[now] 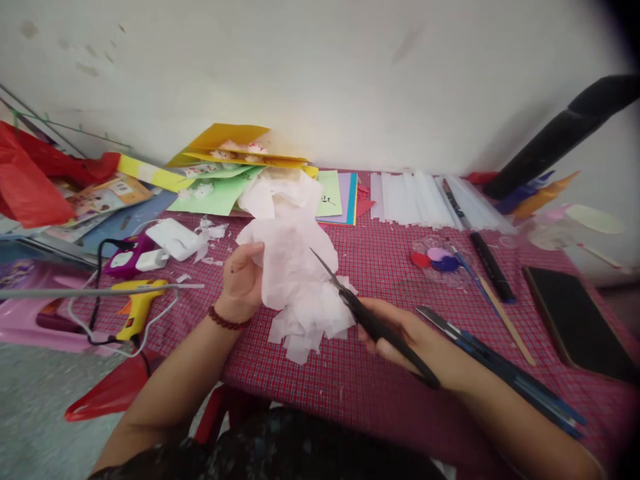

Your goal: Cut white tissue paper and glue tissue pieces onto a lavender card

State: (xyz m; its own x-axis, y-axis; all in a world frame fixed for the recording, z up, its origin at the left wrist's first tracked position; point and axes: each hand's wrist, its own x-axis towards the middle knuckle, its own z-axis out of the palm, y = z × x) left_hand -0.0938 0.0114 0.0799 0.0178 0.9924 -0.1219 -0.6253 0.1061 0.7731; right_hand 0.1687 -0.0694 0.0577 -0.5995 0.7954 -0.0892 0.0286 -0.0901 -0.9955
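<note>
My left hand [243,283] grips the left edge of a white sheet of thin paper [295,260], thumb on top and the other fingers hidden behind it. In my right hand [395,327] is a pair of black-handled scissors [367,317]. The blades point up and to the left, over the right part of the sheet; whether they touch it I cannot tell. Cut white paper pieces [310,327] lie in a heap just below the sheet. More white paper [280,190] lies behind it.
A yellow glue gun [137,307] and white plugs [175,239] lie at left. Folded yellow and green cards [220,190] stand at the back. At right are a paint palette [437,260], a paintbrush [500,310], a utility knife [500,367], a black phone [575,320] and a black stand arm [560,133].
</note>
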